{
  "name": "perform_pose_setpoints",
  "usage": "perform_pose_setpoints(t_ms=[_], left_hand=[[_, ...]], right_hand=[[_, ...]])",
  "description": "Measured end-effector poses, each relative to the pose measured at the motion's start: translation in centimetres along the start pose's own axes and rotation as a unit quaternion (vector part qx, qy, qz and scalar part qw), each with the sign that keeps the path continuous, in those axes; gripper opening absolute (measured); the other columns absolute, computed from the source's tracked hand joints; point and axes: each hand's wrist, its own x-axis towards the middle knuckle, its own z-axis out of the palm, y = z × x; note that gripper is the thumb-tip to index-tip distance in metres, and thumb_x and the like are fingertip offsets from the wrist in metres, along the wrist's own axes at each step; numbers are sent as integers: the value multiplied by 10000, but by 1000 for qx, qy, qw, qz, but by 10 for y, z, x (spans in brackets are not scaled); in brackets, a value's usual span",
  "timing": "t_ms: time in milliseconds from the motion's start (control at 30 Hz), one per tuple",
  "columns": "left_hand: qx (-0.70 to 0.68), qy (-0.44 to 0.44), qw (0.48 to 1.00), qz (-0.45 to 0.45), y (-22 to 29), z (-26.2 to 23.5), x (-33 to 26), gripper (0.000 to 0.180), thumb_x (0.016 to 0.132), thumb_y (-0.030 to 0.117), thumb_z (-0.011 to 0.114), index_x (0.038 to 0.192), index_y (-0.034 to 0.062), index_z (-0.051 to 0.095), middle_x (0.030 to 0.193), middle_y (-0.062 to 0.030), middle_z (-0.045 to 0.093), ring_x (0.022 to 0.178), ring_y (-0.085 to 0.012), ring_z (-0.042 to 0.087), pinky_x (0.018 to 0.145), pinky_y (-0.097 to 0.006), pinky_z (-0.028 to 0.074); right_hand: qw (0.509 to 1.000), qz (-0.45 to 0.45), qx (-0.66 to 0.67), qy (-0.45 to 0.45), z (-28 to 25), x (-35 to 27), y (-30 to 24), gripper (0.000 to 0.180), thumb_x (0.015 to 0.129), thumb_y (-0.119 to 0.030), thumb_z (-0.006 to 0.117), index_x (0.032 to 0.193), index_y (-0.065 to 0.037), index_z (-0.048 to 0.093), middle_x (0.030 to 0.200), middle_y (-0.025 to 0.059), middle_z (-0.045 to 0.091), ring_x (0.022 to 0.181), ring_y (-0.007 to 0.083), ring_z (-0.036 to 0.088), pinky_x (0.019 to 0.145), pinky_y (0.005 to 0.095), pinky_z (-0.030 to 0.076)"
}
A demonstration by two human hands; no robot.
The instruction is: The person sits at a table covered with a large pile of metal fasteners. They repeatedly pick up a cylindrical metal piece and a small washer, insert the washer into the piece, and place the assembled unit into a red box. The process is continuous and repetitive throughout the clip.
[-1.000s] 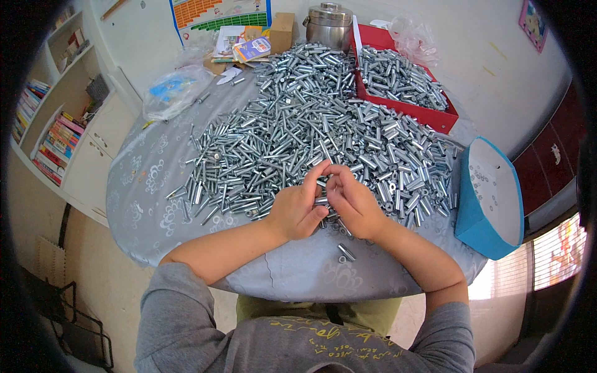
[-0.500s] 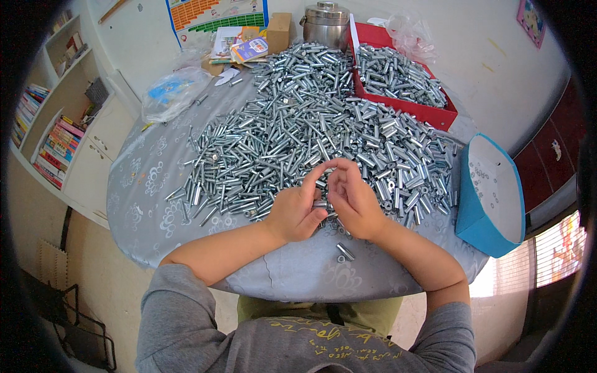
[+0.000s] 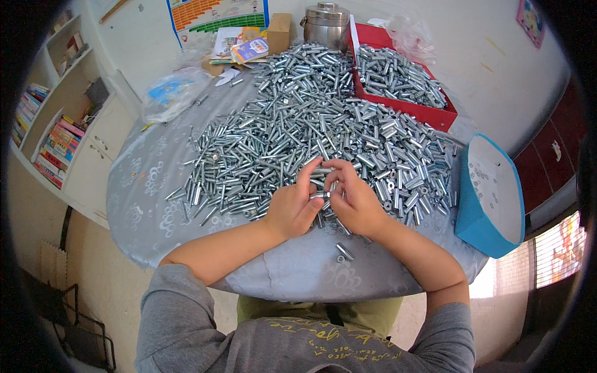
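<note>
The left hand [image 3: 290, 210] seemed closed on a small metal fastener [image 3: 321, 194], which sat between both hands, over the near edge of the metal pile [image 3: 261, 143] on the tabletop [image 3: 140, 233]. The right hand [image 3: 357, 208] curled around its other end; whether it gripped, I could not tell. The piece was probably light, stiff and slippery, best pinched mid-shank.

the curled fingers of the left hand [image 3: 291, 210] and right hand [image 3: 357, 208] partly hide a small metal part [image 3: 321, 194] between them; its full shape and who grips it cannot be told. metal pieces cover the floor of the red box [image 3: 404, 110]. the wall chart [image 3: 217, 15] is cut off above, the gray shirt [image 3: 267, 351] below.
</note>
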Motion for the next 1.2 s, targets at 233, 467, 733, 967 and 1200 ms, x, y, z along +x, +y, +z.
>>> perform_pose_setpoints(t_ms=[233, 467, 733, 967, 1200], left_hand=[[-7, 3, 1000, -9, -2, -1, 1, 721, 911, 496, 329, 1346, -56, 164, 595, -71, 522, 492, -277, 522, 446, -370, 365], [-15, 15, 1000, -2, -5, 3, 0, 751, 905, 515, 332, 1346, -67, 154, 581, -71, 509, 483, -274, 514, 440, -363, 357], [-11, 6, 1000, 10, -1, 1, 0, 802, 894, 535, 348, 1350, -86, 124, 580, -68, 508, 480, -266, 511, 437, -352, 356], [-4, 14, 1000, 10, -5, 2, -1, 777, 895, 518, 359, 1350, -74, 144, 586, -73, 517, 486, -274, 518, 442, -360, 363], [-1, -2, 1000, -6, 1, -1, 0, 753, 893, 490, 388, 1350, -60, 154, 621, -83, 542, 511, -285, 539, 462, -369, 386]], right_hand=[[999, -32, 40, -8, 9, 0, 11, 351, 872, -99, 485, 1191, -18, 362, 827, 116, 564, 676, 267, 577, 606, 346, 444], [994, 8, 97, -52, 4, 0, 13, 369, 878, -118, 479, 1211, -21, 354, 827, 96, 557, 663, 186, 561, 588, 316, 427], [990, 34, 134, -39, 6, 3, 16, 386, 887, -122, 465, 1229, -7, 327, 815, 63, 524, 615, 124, 503, 567, 266, 402], [985, 59, 151, -49, 5, 4, 17, 344, 874, -106, 460, 1188, 6, 373, 820, 52, 516, 627, 115, 479, 585, 269, 395], [987, -6, 160, -8, 5, 6, 24, 252, 877, -114, 447, 1112, -22, 440, 744, 48, 517, 602, 105, 477, 576, 258, 398]])
